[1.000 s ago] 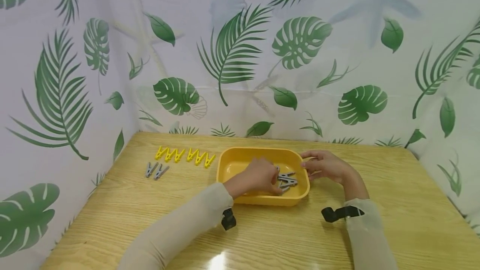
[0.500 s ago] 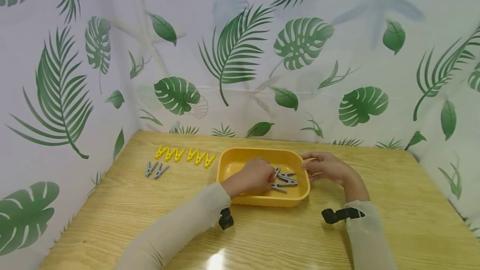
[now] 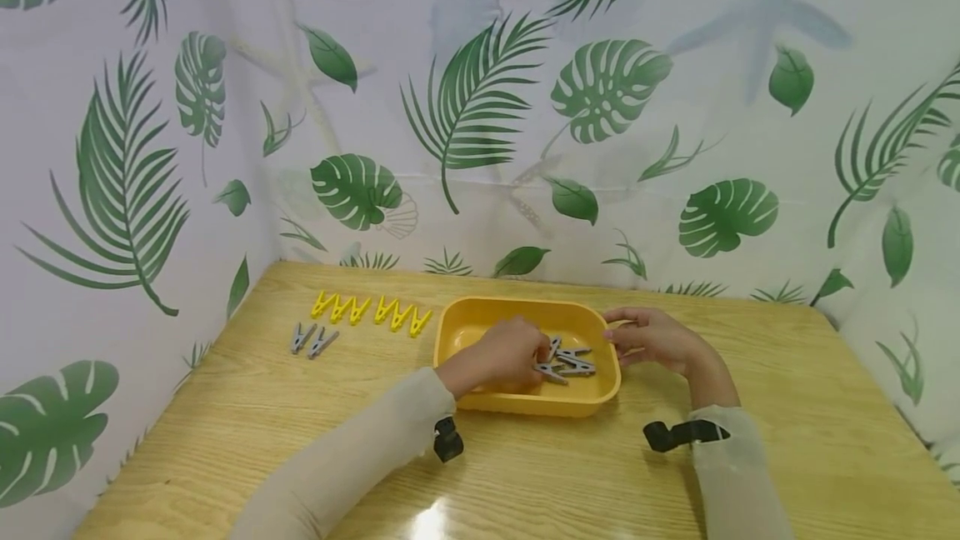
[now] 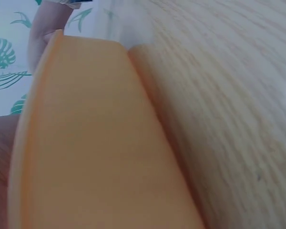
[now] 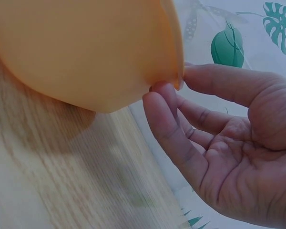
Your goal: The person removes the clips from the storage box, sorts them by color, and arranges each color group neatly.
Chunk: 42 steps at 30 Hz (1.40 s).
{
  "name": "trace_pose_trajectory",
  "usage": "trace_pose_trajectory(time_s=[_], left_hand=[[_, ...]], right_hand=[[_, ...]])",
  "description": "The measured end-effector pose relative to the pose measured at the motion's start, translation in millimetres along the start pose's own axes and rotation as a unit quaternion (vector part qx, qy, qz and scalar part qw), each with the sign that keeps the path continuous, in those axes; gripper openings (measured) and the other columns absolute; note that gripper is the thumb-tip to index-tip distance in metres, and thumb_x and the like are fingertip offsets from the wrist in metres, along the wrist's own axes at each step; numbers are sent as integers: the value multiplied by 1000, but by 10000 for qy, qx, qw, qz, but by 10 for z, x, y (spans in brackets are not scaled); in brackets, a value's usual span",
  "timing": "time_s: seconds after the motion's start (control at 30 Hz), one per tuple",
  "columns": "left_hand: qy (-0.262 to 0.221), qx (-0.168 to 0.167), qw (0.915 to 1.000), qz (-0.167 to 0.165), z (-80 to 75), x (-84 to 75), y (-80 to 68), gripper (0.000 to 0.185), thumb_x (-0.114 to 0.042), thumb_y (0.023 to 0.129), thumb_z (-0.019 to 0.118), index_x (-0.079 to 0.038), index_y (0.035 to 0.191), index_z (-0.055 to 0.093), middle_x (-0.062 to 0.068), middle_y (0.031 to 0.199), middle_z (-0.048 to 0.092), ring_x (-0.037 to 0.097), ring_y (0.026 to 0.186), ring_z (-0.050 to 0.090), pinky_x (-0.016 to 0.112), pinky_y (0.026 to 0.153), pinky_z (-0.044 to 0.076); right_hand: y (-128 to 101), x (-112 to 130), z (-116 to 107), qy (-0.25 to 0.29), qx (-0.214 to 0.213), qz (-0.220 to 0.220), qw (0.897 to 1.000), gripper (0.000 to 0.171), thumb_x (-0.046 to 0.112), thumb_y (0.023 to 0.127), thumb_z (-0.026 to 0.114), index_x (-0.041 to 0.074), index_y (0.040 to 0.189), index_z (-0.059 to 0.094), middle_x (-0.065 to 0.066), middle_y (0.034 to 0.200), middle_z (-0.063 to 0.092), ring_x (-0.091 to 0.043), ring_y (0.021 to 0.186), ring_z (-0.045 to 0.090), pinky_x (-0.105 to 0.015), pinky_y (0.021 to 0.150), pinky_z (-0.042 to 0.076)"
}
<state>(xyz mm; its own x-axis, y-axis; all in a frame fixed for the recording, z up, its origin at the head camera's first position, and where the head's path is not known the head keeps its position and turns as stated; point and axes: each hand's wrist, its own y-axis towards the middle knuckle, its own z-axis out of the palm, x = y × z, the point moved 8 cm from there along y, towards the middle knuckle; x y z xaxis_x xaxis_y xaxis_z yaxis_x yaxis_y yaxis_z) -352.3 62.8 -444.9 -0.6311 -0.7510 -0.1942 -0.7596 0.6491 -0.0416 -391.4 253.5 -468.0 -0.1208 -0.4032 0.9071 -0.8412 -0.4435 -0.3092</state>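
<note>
The left hand (image 3: 508, 354) pinches a light, stiff, springy grey clothespin (image 3: 550, 372) by its tail inside the yellow tray (image 3: 525, 401), whose rim the right hand (image 3: 654, 338) pinches.

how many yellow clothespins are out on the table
6 yellow clothespins, in one row on the table left of the yellow tray, behind two grey ones. None seen in the tray.

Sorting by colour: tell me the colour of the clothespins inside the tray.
Grey plastic clothespins in the yellow tray; clearest in the head view.
</note>
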Motion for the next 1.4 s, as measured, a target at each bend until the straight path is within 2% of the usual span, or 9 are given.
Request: trace_pose_trajectory(time_s=[0.17,0.37,0.57,0.77,0.93,1.07,1.23,1.4], left_hand=[[-289,-291,9991,147,-166,70,-72,16,-30,86,82,-17,92,75,-4,87,67,10,81,52,24,73,43],[-1218,-555,9909,133,-404,224,-241,16,-25,86,82,-14,84,70,5,91,69,15,86,51,29,82,42],[-1704,-698,9829,-39,-602,454,-430,16,-24,87,82,-14,85,71,10,97,70,22,92,60,31,83,49],[-2270,-976,9683,-364,-832,761,-642,16,-23,86,82,-12,90,72,7,100,71,29,102,64,38,92,52],[-2360,-1368,9600,-632,-1007,1040,-853,17,-23,86,83,-12,92,72,7,99,69,31,102,61,41,92,50],[-2305,-1657,9547,-892,-1086,1252,-1042,18,-22,85,83,-10,91,71,9,99,68,31,100,58,42,92,48],[-2131,-1829,9517,-1244,-1085,1512,-1265,19,-21,83,85,-10,87,69,10,96,66,29,98,57,44,92,47],[-1928,-1768,9525,-1559,-993,1759,-1450,19,-19,83,85,-9,85,69,11,94,65,30,97,57,47,91,47]], right_hand=[[-11,9,-4,-39,-8,-22,10000,57,24,101,63,-6,146,44,-2,99,70,-18,88,66,-36,83,61],[-21,24,5,-15,5,-9,10000,58,23,101,63,-6,147,44,-3,100,70,-18,87,66,-36,83,61],[-24,20,21,-40,15,-30,10000,59,25,101,63,-7,147,43,-4,102,70,-18,88,66,-36,84,61],[-17,18,20,-68,10,-58,10000,60,25,101,63,-6,148,42,-3,103,70,-18,90,66,-37,85,61],[-10,12,14,-77,-23,-11,10000,59,25,101,63,-6,148,43,-4,103,70,-18,89,66,-36,85,61],[-13,17,16,-59,-43,12,10000,59,25,101,64,-6,148,43,-4,105,70,-19,90,66,-37,85,60],[-6,13,19,-61,-28,33,10000,60,25,101,64,-6,148,43,-5,107,70,-19,91,66,-37,86,60],[-4,1,12,-71,-20,34,10000,60,25,101,64,-6,148,42,-4,107,69,-19,91,65,-37,86,60]])
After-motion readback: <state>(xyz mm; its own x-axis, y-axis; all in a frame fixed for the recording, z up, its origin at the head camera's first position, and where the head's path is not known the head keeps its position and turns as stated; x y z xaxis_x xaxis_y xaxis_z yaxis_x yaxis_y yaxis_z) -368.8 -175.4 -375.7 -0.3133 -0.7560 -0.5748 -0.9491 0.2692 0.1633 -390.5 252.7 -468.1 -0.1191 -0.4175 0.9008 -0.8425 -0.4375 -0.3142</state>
